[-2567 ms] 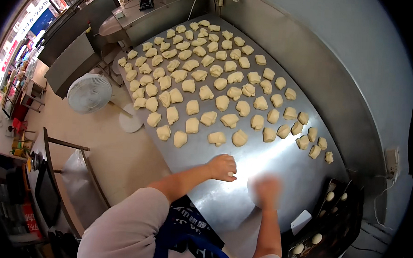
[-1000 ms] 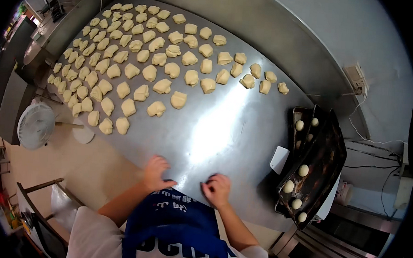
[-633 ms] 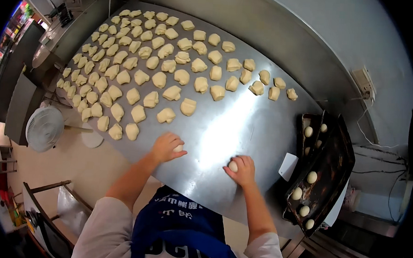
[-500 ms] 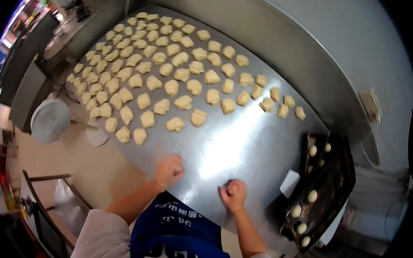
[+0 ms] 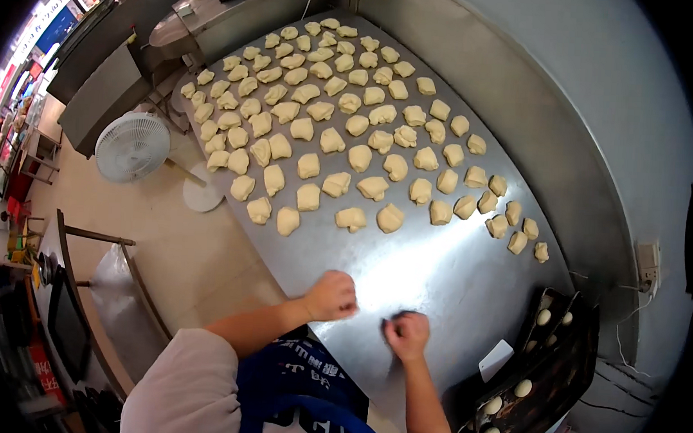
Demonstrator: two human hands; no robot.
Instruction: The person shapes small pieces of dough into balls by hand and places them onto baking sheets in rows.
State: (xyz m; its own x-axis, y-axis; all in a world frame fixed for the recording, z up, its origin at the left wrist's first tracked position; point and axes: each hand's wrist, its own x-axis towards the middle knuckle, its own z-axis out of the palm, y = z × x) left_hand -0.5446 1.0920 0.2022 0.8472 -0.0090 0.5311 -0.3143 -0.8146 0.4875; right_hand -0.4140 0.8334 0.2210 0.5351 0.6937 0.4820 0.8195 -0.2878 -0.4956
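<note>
My left hand (image 5: 333, 297) is curled low over the near part of the steel table (image 5: 476, 286), slightly blurred, its fingers bent down; what it holds is hidden. My right hand (image 5: 408, 332) is likewise closed over the steel, to the right and a little nearer to me; its contents do not show. Beyond both hands several pale dough pieces (image 5: 390, 217) lie spread in loose rows over the tabletop. At the right end stand dark, stained baking trays (image 5: 557, 392) with several smooth dough balls (image 5: 523, 388), and a white scraper (image 5: 496, 358) lies just left of them.
A steel backsplash (image 5: 547, 133) and wall socket (image 5: 648, 265) border the table's back and right. Left of it are a standing fan (image 5: 133, 147) on the tiled floor (image 5: 188, 247), a grey counter (image 5: 101, 109) and a metal rack (image 5: 122, 307) near my left arm.
About half a second ago small dough balls showed in both hands; now they are hidden under curled fingers. Both hands have shifted on the steel, and my view has turned toward the left.
</note>
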